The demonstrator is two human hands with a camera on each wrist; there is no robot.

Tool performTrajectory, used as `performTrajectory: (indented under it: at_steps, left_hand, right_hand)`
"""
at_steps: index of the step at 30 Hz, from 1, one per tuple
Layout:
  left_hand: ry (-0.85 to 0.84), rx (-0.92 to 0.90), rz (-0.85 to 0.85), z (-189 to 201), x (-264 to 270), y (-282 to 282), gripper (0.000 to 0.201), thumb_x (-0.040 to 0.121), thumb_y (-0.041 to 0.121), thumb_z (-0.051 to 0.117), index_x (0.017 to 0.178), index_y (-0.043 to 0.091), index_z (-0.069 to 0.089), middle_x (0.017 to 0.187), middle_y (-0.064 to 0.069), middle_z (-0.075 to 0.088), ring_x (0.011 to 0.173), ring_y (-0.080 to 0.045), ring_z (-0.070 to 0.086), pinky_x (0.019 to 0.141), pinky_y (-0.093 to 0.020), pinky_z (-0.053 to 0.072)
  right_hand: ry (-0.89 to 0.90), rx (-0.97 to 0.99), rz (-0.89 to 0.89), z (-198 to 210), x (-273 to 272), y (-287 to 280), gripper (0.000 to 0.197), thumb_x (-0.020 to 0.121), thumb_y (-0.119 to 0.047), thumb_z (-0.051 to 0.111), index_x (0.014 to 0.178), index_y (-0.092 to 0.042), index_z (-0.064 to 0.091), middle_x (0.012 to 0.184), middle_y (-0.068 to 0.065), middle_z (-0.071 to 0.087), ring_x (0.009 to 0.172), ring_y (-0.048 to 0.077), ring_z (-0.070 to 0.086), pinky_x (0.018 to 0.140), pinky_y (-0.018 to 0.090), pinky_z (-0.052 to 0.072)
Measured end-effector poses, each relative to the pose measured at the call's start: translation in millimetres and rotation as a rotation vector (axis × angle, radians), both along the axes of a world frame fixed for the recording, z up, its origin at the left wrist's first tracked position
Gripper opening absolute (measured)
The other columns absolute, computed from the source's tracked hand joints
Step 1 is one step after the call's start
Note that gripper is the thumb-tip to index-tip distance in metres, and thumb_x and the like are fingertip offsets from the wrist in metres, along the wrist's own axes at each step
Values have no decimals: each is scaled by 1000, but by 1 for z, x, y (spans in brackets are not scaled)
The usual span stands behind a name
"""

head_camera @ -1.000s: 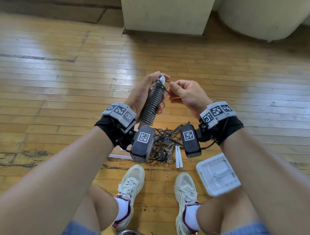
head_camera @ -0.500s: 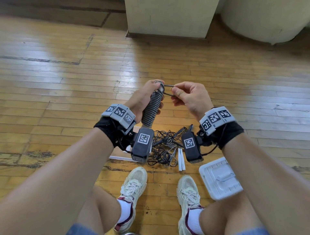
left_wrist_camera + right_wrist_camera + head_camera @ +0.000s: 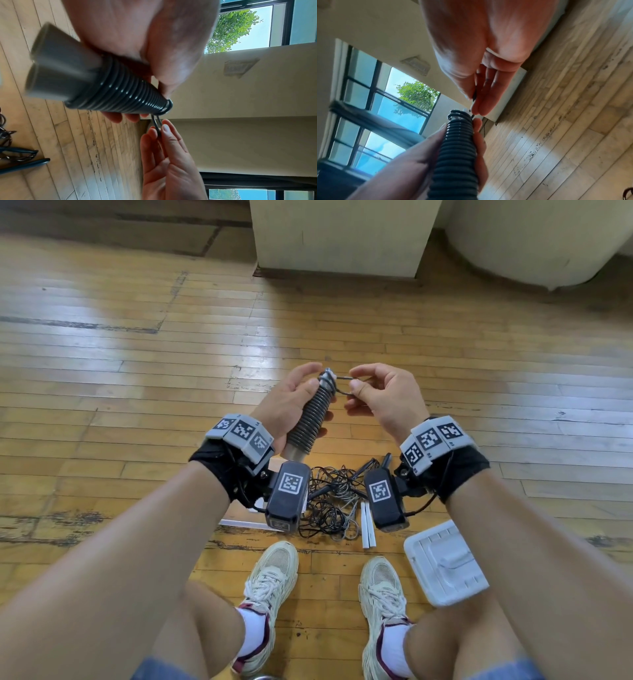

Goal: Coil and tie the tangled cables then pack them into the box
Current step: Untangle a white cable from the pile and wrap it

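Left hand point(image 3: 291, 402) gripping tightly coiled dark cable point(image 3: 310, 419), right hand point(image 3: 383, 398) pinching its end

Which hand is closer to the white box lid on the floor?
Right. The right hand, pinching the cable end, is raised on the white lid's side; the left hand, gripping the coiled cable, is farther across.

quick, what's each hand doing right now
Left hand: closed round the coiled cable.
Right hand: pinching the cable's loose end at the coil's top.
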State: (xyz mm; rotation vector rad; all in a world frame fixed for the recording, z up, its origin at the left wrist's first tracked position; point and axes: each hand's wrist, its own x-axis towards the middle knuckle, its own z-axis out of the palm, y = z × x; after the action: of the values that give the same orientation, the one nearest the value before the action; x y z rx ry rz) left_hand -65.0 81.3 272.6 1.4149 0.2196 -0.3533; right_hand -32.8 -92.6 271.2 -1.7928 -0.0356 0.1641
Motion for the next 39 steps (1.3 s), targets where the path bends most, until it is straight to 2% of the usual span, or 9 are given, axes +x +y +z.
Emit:
performTrajectory:
  at_steps: [4, 8, 15, 18, 21, 24, 30, 34, 39]
  left_hand:
    - [-14, 73, 43, 2, 1, -4, 29, 107, 25, 38, 132, 25, 52, 97, -15, 65, 70, -24, 64, 60, -36, 54]
    - [-59, 205, 45, -3, 1, -4, 32, 102, 48, 48, 125, 27, 53, 90, -15, 64, 62, -24, 63, 53, -34, 54]
    - [-85, 175, 125, -5, 3, -6, 17, 105, 31, 42, 117, 21, 50, 84, -16, 61, 54, -25, 60, 50, -34, 51]
    - [-101, 117, 104, -3, 2, -8, 16, 107, 33, 40, 118, 23, 45, 89, -14, 59, 56, -25, 60, 52, -35, 52]
    - [-111, 93, 61, -2, 1, -7, 16, 106, 33, 43, 118, 23, 46, 93, -14, 60, 57, -25, 61, 52, -36, 53]
    - [-98, 73, 39, 0, -1, -5, 18, 106, 31, 46, 120, 20, 48, 90, -14, 63, 56, -26, 62, 51, -36, 53]
    - [-25, -1, -16, 9, -1, -4, 24, 105, 25, 42, 125, 13, 48, 96, -18, 64, 60, -28, 62, 53, -35, 52]
    - [37, -63, -15, 14, 1, -2, 37, 94, 10, 39, 131, 11, 45, 99, -21, 62, 63, -28, 60, 56, -36, 50]
    - [-4, -12, -23, 14, -1, -1, 29, 99, 10, 40, 127, 9, 47, 95, -19, 66, 58, -28, 59, 52, -34, 51]
  right_hand:
    - [-99, -178, 137, 0, -2, 2, 25, 89, -8, 73, 114, -6, 68, 91, 6, 73, 80, 17, 75, 78, 36, 62]
    - [-255, -406, 258, 1, -6, 6, 39, 79, -13, 83, 115, -10, 70, 97, 0, 74, 89, 10, 71, 87, 32, 59]
    - [-333, -348, 201, -3, -4, 9, 23, 91, -19, 71, 110, -6, 71, 87, 2, 73, 77, 11, 71, 77, 34, 61]
    - [-426, -406, 147, -5, -3, 10, 19, 94, -22, 68, 101, -6, 75, 97, 3, 70, 89, 16, 66, 82, 37, 57]
    - [-414, -356, 132, -5, -2, 10, 15, 94, -15, 68, 103, -6, 75, 96, 4, 73, 89, 16, 69, 83, 37, 58]
    - [-294, -184, 86, 0, -2, 9, 32, 84, -16, 80, 112, -7, 67, 94, 2, 75, 89, 11, 72, 84, 28, 59]
    - [-145, 183, 59, 6, -8, 9, 43, 75, -2, 83, 114, 2, 65, 103, 14, 74, 96, 23, 72, 87, 30, 58]
    - [-80, 224, 134, 5, -4, 10, 43, 76, 15, 75, 116, 4, 65, 100, 14, 72, 94, 20, 72, 82, 30, 59]
    - [-189, 69, 136, 8, -1, 4, 39, 80, 2, 78, 118, -4, 66, 104, 8, 74, 98, 16, 72, 90, 29, 57]
